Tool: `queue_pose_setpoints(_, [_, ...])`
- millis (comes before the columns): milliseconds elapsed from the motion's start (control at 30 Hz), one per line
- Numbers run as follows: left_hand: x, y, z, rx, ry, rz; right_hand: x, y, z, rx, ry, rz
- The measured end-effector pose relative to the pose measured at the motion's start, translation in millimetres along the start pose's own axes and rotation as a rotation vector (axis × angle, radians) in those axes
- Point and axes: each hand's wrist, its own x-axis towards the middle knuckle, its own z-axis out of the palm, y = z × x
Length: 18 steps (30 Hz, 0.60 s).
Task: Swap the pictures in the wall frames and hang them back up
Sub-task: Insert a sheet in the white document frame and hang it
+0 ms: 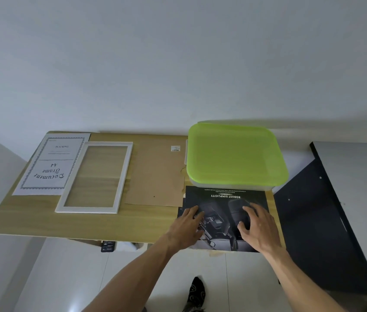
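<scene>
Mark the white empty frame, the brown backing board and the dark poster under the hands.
white empty frame [60, 208]: head view, on its near-left corner.
brown backing board [155, 174]: head view, on its bare middle.
dark poster [225, 194]: head view, on its printed heading, beyond both hands.

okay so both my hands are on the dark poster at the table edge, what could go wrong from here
1. The poster overhangs the table's near edge, so pressing with your left hand and right hand may crease it or let it slip off.
2. Its far edge lies against the green-lidded box; pushing forward could buckle it.
3. The white frame partly covers the certificate sheet, so sliding the frame might scuff it.
</scene>
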Motion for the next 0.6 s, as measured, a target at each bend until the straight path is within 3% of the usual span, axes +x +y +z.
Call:
queue_pose_setpoints(100, [2, -6, -6, -0.012, 0.099, 0.027, 0, -11, -4, 0.038, 0.082, -0.069])
queue_pose_setpoints(267, [-10, -44, -34, -0.077, 0.204, -0.071, 23, -71, -13, 0.085, 0.072, -0.217])
queue_pose_setpoints(600, [-42, -180, -84, -0.110, 0.318, -0.231, 79, -232, -5, 0.163, 0.050, -0.421])
